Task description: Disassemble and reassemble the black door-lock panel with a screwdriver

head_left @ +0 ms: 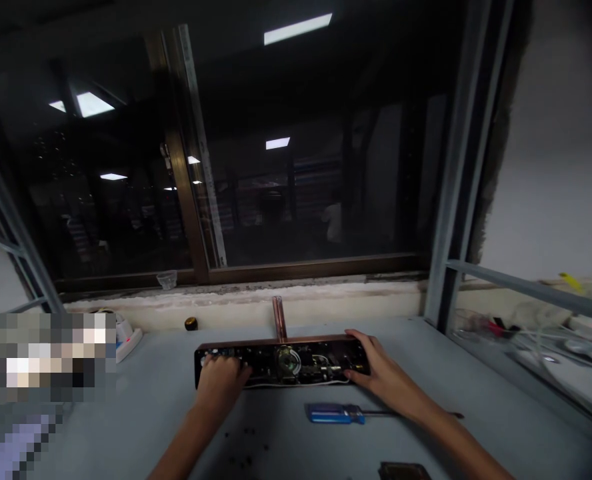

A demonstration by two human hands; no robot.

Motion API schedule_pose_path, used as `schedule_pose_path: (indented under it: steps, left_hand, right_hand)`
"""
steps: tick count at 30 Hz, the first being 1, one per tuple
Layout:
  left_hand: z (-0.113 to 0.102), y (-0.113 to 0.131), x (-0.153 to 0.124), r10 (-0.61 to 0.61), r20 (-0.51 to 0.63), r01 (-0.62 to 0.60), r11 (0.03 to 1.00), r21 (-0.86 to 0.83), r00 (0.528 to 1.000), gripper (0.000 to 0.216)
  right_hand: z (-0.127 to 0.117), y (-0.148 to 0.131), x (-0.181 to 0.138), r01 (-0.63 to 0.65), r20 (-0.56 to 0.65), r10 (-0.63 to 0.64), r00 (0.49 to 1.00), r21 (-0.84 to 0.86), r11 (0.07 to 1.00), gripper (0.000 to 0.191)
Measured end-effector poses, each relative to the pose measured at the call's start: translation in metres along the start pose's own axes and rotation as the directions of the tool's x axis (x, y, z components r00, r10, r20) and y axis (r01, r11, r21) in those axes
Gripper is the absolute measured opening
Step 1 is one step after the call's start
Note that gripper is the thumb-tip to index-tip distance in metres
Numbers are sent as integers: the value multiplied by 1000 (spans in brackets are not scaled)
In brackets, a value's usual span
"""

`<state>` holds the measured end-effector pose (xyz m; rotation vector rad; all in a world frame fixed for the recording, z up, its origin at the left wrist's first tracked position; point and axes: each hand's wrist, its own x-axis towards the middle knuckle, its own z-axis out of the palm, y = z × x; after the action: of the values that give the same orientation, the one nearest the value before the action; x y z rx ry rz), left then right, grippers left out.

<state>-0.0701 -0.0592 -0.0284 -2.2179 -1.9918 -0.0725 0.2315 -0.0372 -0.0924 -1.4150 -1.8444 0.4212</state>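
A person's two bare hands work at either end of an opened lock panel (291,363) on a pale bench (151,413) below a dark window (301,200). The panel lies with its long axis running left to right, just ahead of both hands, its wiring and a round part exposed; a copper-coloured lever (278,319) points away from it toward the sill. The right hand (383,373) wraps the right end, its grip closed on the panel with fingers over the far edge. The left hand (221,381) covers the left end, fingers bent down onto it; whether that grip clasps the panel or only presses cannot be told, as the hand hides the end. A blue-handled screwdriver (336,414) lies parallel to the panel, nearer the right hand, its shaft passing under the right forearm. Small dark bits (246,440), possibly screws, dot the bench; a dark object (405,471) is cut off at the bottom edge
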Motion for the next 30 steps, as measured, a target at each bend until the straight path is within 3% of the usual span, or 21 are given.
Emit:
schedule_pose_path:
  steps: [3, 15, 21, 28, 30]
  left_hand:
    - [5, -2, 3, -19, 16, 20, 999, -45, 1000, 32]
    - [15, -11, 4, 133, -20, -134, 990, -38, 991, 28]
    - [15, -19, -2, 150, -6, -149, 977, -149, 989, 26]
    - [4, -48, -9, 331, -136, -356, 897, -261, 934, 22]
    - [1, -63, -6, 297, -214, -357, 866, -350, 930, 25]
  right_hand:
    - [-1, 1, -1, -7, 10, 7, 1000, -7, 1000, 57]
    - [-4, -1, 0, -31, 27, 31, 999, -6, 1000, 56]
    - [-2, 3, 1, -24, 20, 24, 1000, 3, 1000, 56]
    - [-4, 0, 0, -21, 31, 22, 999, -21, 1000, 55]
    - [-5, 0, 0, -24, 30, 25, 999, -16, 1000, 55]
